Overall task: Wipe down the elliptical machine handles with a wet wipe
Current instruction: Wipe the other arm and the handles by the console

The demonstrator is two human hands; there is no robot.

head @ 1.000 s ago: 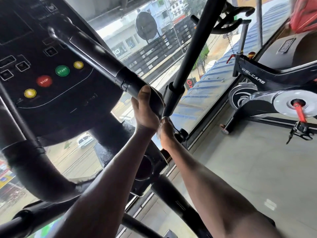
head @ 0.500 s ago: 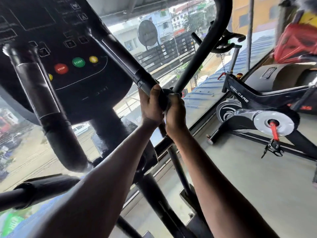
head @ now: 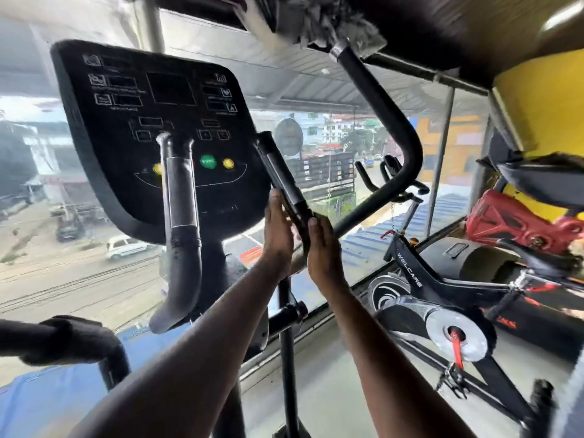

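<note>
Left hand (head: 278,229) and right hand (head: 322,245) flank the right inner handle (head: 284,181), fingers straight, pressed against it; wipe not visible.

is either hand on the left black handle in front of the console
No, both the left hand and right hand are at the right black handle; the left black handle stands untouched.

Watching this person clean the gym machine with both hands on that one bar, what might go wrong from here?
Both hands, left hand and right hand, press the right inner handle between them, and no wipe is visible, so the wiping may be patchy. The console buttons sit close by; a slip might press one. The left inner handle could get skipped.
</note>
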